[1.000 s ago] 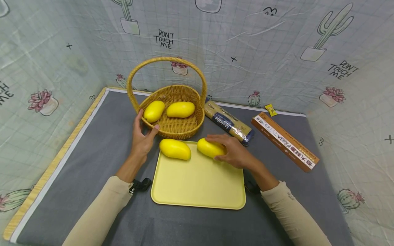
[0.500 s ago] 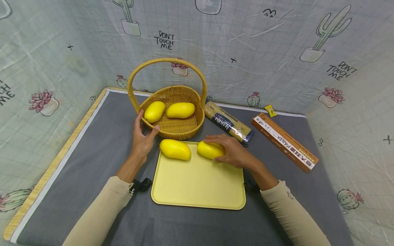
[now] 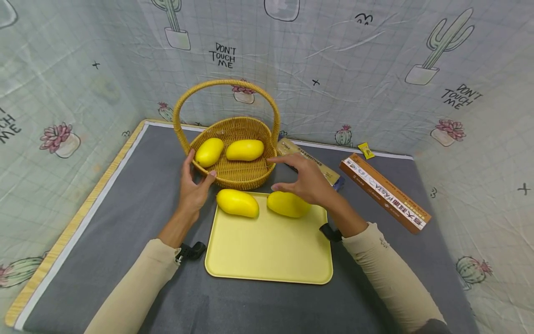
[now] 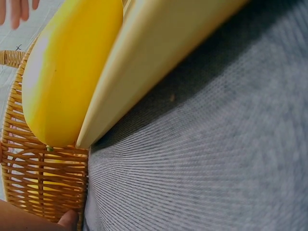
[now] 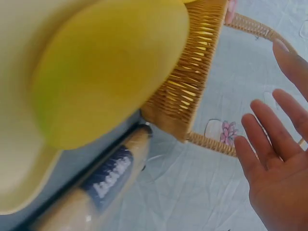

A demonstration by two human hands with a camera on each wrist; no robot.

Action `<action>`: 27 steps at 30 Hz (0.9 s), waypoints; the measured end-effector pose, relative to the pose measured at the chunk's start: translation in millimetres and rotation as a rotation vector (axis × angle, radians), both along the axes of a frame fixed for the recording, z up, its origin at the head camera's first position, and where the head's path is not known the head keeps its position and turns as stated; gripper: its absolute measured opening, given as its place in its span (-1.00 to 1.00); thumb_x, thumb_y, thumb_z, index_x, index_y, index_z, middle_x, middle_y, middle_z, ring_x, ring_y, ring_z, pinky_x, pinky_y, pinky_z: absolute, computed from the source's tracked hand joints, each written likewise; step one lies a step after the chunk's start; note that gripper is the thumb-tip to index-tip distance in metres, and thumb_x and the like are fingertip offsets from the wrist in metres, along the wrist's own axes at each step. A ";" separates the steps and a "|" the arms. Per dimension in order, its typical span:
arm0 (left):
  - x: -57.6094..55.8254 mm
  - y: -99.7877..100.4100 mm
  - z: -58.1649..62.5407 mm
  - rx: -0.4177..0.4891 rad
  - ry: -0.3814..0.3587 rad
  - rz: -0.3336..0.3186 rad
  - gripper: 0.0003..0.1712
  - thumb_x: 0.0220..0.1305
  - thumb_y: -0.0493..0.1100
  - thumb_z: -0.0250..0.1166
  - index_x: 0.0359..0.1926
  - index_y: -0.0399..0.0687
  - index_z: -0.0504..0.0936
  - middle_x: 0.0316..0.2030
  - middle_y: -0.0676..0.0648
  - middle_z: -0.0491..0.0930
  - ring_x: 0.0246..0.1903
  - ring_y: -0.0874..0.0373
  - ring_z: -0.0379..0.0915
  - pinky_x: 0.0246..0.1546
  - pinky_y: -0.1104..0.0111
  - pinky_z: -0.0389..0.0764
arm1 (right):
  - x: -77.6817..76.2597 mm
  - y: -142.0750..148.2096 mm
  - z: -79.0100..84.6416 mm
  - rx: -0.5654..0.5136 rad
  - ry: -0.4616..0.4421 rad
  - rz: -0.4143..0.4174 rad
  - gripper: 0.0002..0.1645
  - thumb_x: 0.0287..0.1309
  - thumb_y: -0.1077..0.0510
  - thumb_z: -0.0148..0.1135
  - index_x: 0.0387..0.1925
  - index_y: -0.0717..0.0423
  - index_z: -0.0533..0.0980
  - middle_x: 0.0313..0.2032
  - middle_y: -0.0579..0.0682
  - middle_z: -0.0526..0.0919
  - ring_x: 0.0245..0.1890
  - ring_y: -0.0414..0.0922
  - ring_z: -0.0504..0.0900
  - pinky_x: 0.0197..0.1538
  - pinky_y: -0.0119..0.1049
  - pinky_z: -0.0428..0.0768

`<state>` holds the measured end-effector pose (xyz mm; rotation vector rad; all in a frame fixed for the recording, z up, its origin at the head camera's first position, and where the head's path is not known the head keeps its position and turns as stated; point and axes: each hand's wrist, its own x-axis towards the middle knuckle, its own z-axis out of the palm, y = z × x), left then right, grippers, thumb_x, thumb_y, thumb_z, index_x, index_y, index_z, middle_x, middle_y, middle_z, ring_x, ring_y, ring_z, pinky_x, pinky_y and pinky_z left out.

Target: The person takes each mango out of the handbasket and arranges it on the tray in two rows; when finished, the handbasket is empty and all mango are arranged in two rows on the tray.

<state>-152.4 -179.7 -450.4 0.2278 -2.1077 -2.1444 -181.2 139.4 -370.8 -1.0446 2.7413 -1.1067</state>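
In the head view my left hand [image 3: 194,192] holds the wicker basket [image 3: 239,178] at its front left, thumb on the front and fingers along the side. Two yellow mangoes, a left one [image 3: 210,152] and a right one [image 3: 245,150], lie inside. My right hand [image 3: 306,178] is held above the tray's far right corner, fingers spread and nothing in it, fingertips at the basket's right rim. On the yellow tray [image 3: 269,253] lie a left mango [image 3: 237,203] and a right mango [image 3: 287,204], the latter partly under my right hand. The right wrist view shows the hand's spread fingers [image 5: 272,137].
A spaghetti packet [image 3: 333,175], partly hidden by my right hand, lies right of the basket. Beyond it are a brown pasta box [image 3: 385,194] and a small yellow wrapper [image 3: 366,150]. A patterned cloth [image 3: 317,55] hangs behind the grey tabletop [image 3: 125,199].
My right hand has let go of the right mango on the tray and moved up and slightly left toward the basket's rim. The mango stays in place. My left hand has not moved.
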 end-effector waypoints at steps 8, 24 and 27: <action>-2.1 -2.5 -8.5 -0.029 0.004 0.000 0.03 0.53 -0.18 0.31 0.74 0.34 -0.13 0.72 0.11 -0.27 0.72 0.02 -0.29 0.71 0.02 0.13 | -24.5 -25.2 11.1 0.008 -0.004 -0.057 -0.22 0.17 -0.01 0.63 0.41 -0.08 0.56 0.38 -0.03 0.62 0.41 0.07 0.54 0.50 0.11 0.51; -1.6 -3.1 -11.1 -0.036 0.032 -0.003 0.04 0.53 -0.15 0.32 0.73 0.42 -0.13 0.72 0.14 -0.27 0.72 0.03 -0.28 0.70 0.01 0.14 | -74.0 -74.5 8.6 0.105 -0.048 -0.044 -0.16 0.22 0.02 0.59 0.49 -0.09 0.48 0.46 -0.05 0.54 0.48 0.02 0.47 0.53 0.00 0.48; -2.2 -2.8 -11.2 -0.034 0.032 -0.007 0.04 0.53 -0.15 0.32 0.73 0.42 -0.13 0.72 0.14 -0.27 0.72 0.03 -0.29 0.70 0.01 0.13 | -82.6 -81.9 5.4 0.138 -0.060 -0.045 -0.17 0.24 0.04 0.58 0.50 -0.06 0.47 0.48 -0.04 0.52 0.51 0.02 0.44 0.56 -0.01 0.45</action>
